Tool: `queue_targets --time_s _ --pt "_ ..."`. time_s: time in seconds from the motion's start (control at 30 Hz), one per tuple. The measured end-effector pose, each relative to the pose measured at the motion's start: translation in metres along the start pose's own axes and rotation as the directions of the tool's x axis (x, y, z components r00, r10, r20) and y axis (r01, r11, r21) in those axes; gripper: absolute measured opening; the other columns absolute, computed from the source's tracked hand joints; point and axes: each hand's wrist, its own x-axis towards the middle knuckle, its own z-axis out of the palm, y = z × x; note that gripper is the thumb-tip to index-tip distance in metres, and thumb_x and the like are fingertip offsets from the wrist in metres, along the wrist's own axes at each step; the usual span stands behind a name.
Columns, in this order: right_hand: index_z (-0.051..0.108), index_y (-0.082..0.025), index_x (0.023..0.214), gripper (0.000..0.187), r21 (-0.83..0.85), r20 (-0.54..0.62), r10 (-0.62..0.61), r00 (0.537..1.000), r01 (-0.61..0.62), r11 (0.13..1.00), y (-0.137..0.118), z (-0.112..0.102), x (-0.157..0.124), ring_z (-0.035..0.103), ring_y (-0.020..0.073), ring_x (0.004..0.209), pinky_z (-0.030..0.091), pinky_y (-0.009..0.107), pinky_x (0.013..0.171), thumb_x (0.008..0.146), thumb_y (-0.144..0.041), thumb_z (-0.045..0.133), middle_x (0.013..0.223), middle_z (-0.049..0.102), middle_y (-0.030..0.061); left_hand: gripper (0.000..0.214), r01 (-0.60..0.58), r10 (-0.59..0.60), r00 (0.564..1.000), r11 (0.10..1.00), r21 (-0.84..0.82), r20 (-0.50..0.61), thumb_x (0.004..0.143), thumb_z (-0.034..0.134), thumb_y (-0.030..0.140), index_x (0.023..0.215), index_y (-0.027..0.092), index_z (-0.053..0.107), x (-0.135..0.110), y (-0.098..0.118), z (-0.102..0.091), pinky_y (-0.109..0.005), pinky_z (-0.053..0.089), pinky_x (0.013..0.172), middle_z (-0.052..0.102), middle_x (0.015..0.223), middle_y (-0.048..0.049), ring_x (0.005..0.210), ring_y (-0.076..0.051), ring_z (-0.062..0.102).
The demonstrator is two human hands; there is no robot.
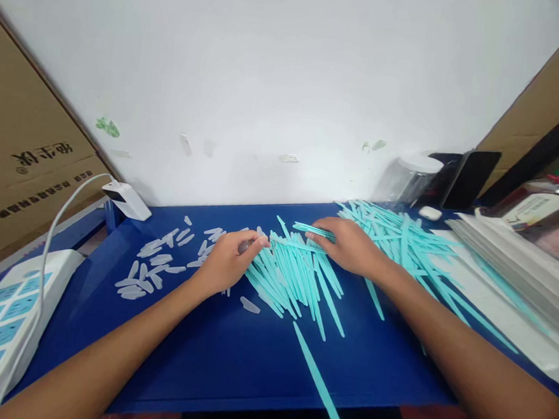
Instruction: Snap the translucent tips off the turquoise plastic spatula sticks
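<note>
My left hand (pixel 232 257) is closed in a pinch at the left side of a pile of thin turquoise plastic sticks (pixel 298 275). A small clear plastic cover (pixel 245 246) shows between its thumb and fingers. My right hand (pixel 347 243) is wrapped round a small bundle of turquoise sticks (pixel 312 229), whose ends point left above the pile. More clear plastic covers (pixel 156 259) lie scattered on the left of the blue table (pixel 211 358). One loose cover (pixel 250 305) rests below my left hand. The sticks look like eyebrow razors, but their blades cannot be made out.
Another heap of turquoise sticks (pixel 406 237) lies at the right; one long stick (pixel 318 378) reaches over the front edge. A power strip (pixel 59 277) and white device (pixel 127 200) are left. A clear jar (pixel 410 180), phone (pixel 471 179) and stacked white sheets (pixel 519 271) stand right.
</note>
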Motion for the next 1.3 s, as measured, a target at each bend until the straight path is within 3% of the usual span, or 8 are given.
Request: queue_targets --time_s 0.17,0.27,0.37,0.5,0.6,0.9,1.13,1.3 --pt "0.072 -0.02 0.095 0.038 0.054 -0.041 -0.082 0.996 0.084 0.995 -0.009 -0.003 -0.001 0.064 0.0233 0.08 0.039 0.032 0.07 0.109 -0.043 0.046 0.09 0.074 0.0081 0.047 0.02 -0.019 0.999 1.0 -0.016 0.034 0.106 0.047 0.053 0.1 0.018 0.079 0.001 -0.003 -0.001 -0.026 0.027 0.053 0.06 0.07 0.0016 0.053 -0.011 0.034" --pt "0.068 -0.019 0.088 0.035 0.041 -0.073 -0.088 0.993 0.091 0.995 -0.016 -0.007 -0.002 0.061 0.0209 0.073 0.036 0.032 0.068 0.109 -0.038 0.047 0.083 0.07 0.0059 0.048 0.021 -0.02 0.998 1.0 -0.014 0.055 0.105 0.047 0.052 0.091 0.018 0.079 0.001 -0.001 -0.001 -0.025 0.03 0.051 0.076 0.097 -0.0031 0.051 -0.009 0.037" --pt "0.064 -0.019 0.085 0.03 0.031 -0.078 -0.063 0.995 0.066 0.997 -0.021 -0.009 -0.003 0.057 0.0194 0.068 0.033 0.031 0.063 0.107 -0.03 0.047 0.078 0.068 0.0046 0.047 0.012 -0.011 0.998 1.0 -0.026 0.058 0.103 0.052 0.054 0.09 0.02 0.081 0.0 0.001 -0.002 -0.025 0.035 0.052 0.079 0.113 -0.0059 0.055 -0.011 0.047" --pt "0.068 -0.02 0.109 0.021 0.088 -0.033 -0.042 0.999 0.045 0.995 -0.023 -0.007 -0.005 0.064 0.0201 0.075 0.037 0.03 0.066 0.105 -0.026 0.048 0.093 0.075 0.0052 0.044 -0.005 0.008 0.999 0.998 -0.058 0.054 0.102 0.055 0.053 0.086 0.021 0.082 0.001 0.001 -0.004 -0.027 0.048 0.065 0.081 0.108 -0.0078 0.085 -0.023 0.07" --pt "0.062 -0.021 0.122 0.022 0.137 -0.004 -0.017 1.0 0.018 0.99 -0.021 -0.004 -0.006 0.06 0.0168 0.063 0.037 0.029 0.061 0.106 -0.031 0.052 0.092 0.077 0.0038 0.042 -0.03 0.035 0.997 0.997 -0.07 0.07 0.103 0.055 0.049 0.085 0.021 0.081 0.003 -0.002 -0.005 -0.03 0.051 0.079 0.08 0.113 -0.0084 0.112 -0.029 0.07" --pt "0.063 -0.021 0.083 0.029 0.222 -0.018 -0.059 0.998 0.061 0.973 -0.018 -0.006 -0.004 0.055 0.0144 0.061 0.035 0.029 0.062 0.104 -0.04 0.057 0.071 0.067 -0.0008 0.042 -0.027 0.048 0.989 0.988 -0.153 0.14 0.105 0.053 0.049 0.089 0.021 0.08 0.003 -0.003 -0.006 -0.035 0.053 0.094 0.079 0.122 -0.0084 0.123 -0.029 0.067" --pt "0.063 -0.02 0.074 0.031 0.239 -0.022 -0.1 0.995 0.103 0.966 -0.024 -0.009 -0.005 0.05 0.014 0.063 0.032 0.03 0.062 0.102 -0.033 0.057 0.07 0.061 -0.0011 0.038 0.001 0.028 0.985 0.985 -0.171 0.168 0.103 0.057 0.049 0.087 0.024 0.08 0.003 -0.003 -0.004 -0.037 0.05 0.104 0.082 0.11 -0.0055 0.126 -0.028 0.067" --pt "0.063 -0.02 0.072 0.032 0.288 0.008 -0.081 0.997 0.075 0.955 -0.027 -0.011 -0.005 0.047 0.0136 0.061 0.031 0.031 0.061 0.101 -0.032 0.057 0.068 0.061 -0.0015 0.035 0.032 -0.009 0.987 0.99 -0.139 0.158 0.103 0.057 0.049 0.108 0.022 0.079 0.004 -0.005 -0.004 -0.033 0.054 0.08 0.082 0.092 -0.005 0.089 -0.023 0.073"
